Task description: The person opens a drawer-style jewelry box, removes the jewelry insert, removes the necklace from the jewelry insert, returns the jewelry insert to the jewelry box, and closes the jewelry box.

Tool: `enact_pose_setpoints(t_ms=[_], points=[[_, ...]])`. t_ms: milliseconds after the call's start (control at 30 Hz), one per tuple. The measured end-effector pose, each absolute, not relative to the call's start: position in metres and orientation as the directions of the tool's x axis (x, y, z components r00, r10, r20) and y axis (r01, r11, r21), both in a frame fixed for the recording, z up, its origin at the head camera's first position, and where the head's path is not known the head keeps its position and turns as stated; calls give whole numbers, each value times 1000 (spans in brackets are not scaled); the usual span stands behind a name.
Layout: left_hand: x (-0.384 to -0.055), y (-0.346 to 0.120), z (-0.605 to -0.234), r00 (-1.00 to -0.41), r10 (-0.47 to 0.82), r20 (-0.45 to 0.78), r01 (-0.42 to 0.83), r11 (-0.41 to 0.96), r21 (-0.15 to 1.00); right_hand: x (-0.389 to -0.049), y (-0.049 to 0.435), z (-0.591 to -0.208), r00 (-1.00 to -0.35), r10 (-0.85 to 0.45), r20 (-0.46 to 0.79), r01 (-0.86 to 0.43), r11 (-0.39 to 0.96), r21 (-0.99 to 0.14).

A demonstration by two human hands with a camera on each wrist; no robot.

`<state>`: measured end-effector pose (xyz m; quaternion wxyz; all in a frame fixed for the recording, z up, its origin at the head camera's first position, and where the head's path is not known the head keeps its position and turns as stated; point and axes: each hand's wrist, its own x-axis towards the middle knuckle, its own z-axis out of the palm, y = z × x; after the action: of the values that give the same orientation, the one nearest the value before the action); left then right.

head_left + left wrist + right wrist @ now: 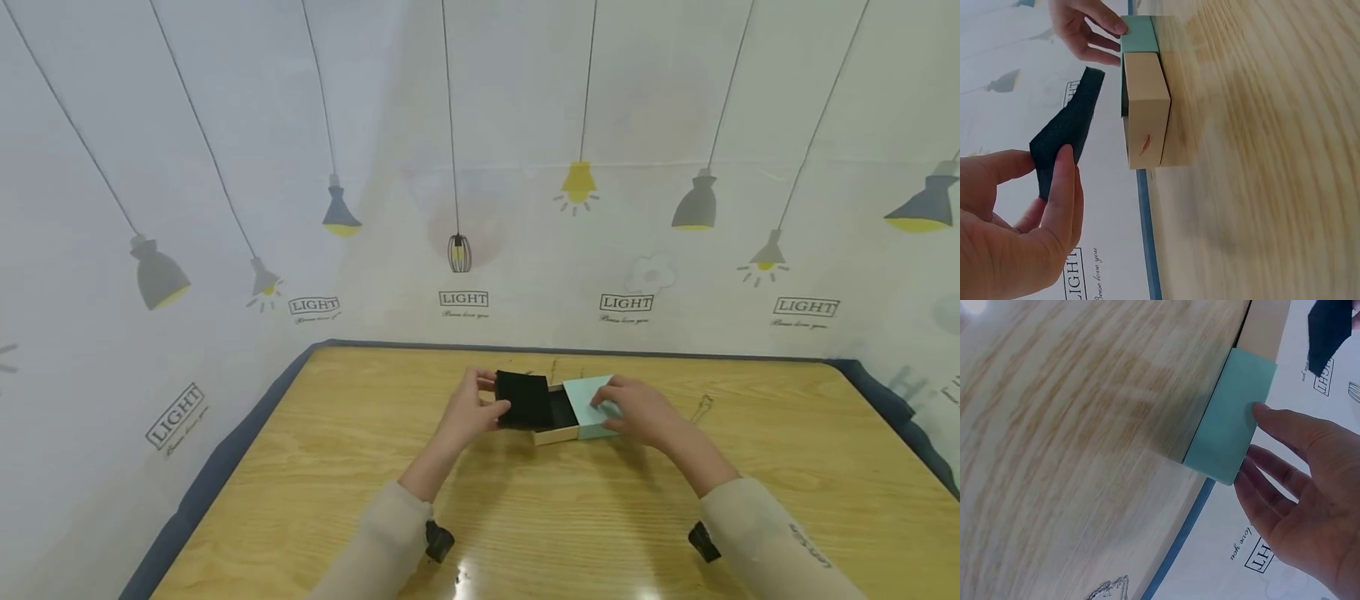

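My left hand (468, 407) pinches a thin black pad (522, 400) between thumb and fingers. In the left wrist view the pad (1069, 128) looks soft and bent, held above the table. Under and beside it is a drawer-style box: a beige tray (557, 436) with a dark inside, partly slid out of a mint-green sleeve (588, 392). My right hand (637, 408) holds the sleeve, thumb at its near top edge (1260, 406) and fingers over the top. The fingertips' far contact is partly hidden. A reddish-brown mark (1145, 145) shows on the tray's end.
A thin chain (702, 407) lies on the wooden table (360, 483) right of the box. More thin chains (555, 368) lie behind the box. A white cloth printed with lamps (525, 250) hangs along the table's back edge. A black wrist camera (438, 542) sits at my left sleeve.
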<state>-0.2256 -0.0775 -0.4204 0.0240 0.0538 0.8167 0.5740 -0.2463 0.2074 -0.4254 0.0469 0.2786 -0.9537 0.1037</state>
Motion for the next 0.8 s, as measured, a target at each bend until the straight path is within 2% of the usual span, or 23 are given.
enact_pose_setpoints(t_ms=[400,600,800], points=[[-227,-55,-419,-992,66,109,128,501,856,-245,203,-422,-863,-494,108,-506,843,-183],[-229,-47,-424,-995,60,76,97,577,811,-246,202,-423,-871,-482,90,-490,850,-192],[-229,-42,-428,-996,73,43,78,584,808,-246,203,-424,-876,-473,95,-482,854,-193]])
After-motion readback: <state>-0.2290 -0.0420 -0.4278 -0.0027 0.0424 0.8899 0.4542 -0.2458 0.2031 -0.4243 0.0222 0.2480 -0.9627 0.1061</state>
